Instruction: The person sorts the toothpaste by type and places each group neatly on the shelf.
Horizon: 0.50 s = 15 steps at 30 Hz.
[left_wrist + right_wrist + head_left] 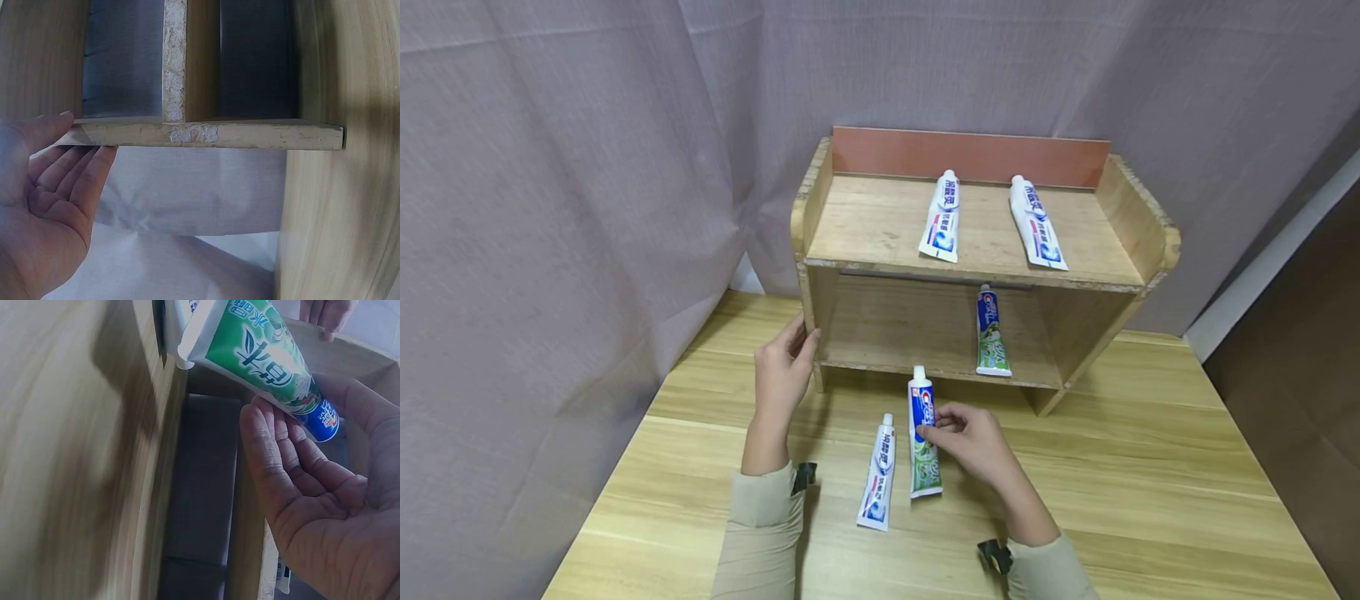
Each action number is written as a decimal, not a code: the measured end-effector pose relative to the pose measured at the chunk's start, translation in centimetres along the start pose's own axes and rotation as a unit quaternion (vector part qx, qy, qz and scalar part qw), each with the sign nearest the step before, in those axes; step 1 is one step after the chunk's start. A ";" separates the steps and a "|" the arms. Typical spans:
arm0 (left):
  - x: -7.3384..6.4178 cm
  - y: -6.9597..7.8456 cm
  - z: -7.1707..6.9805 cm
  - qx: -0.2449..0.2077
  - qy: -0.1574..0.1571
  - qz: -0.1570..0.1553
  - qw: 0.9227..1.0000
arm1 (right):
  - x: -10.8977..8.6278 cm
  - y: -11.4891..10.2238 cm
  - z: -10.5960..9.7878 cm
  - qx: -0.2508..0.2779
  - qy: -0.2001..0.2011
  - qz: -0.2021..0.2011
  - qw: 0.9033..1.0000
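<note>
My right hand (973,437) pinches a blue-and-green toothpaste tube (923,442) between thumb and fingers, in front of the shelf; its cap points toward the shelf. In the right wrist view the green end of this tube (262,362) shows large. My left hand (781,371) holds the left side panel of a two-tier wooden shelf (872,221), thumb on one face and fingers on the other in the left wrist view. Left of the held tube lies a white toothpaste tube (877,475). Another blue-and-green tube (991,333) lies on the lower tier, toward its right.
On the upper tier rest two white toothpaste tubes, one near the middle (943,221) and one to the right (1037,223). A reddish back board (970,156) rises behind them. The shelf stands on a wood-grain table (1150,483) before a grey curtain (587,167).
</note>
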<state>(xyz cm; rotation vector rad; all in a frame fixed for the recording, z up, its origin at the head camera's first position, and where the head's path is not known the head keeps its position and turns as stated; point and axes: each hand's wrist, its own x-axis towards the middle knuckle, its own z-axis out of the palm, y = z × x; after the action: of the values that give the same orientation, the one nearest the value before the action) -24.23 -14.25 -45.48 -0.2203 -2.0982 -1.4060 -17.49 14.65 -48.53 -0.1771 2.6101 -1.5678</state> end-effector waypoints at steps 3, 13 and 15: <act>0.0 0.1 0.0 0.001 0.000 -0.001 1.000 | 0.1 -0.1 -0.1 0.001 0.000 -0.001 1.000; 0.0 0.1 0.0 -0.002 -0.001 -0.001 1.000 | 0.1 -0.4 -0.4 -0.007 0.000 -0.008 1.000; 0.0 0.1 0.0 -0.001 -0.001 -0.005 1.000 | 0.2 -0.5 -0.4 -0.007 0.001 -0.008 1.000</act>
<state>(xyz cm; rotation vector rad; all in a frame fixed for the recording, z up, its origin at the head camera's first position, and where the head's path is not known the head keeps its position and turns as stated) -24.24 -14.19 -45.43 -0.2127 -2.1019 -1.4145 -17.70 14.77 -47.93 -0.1988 2.6286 -1.5553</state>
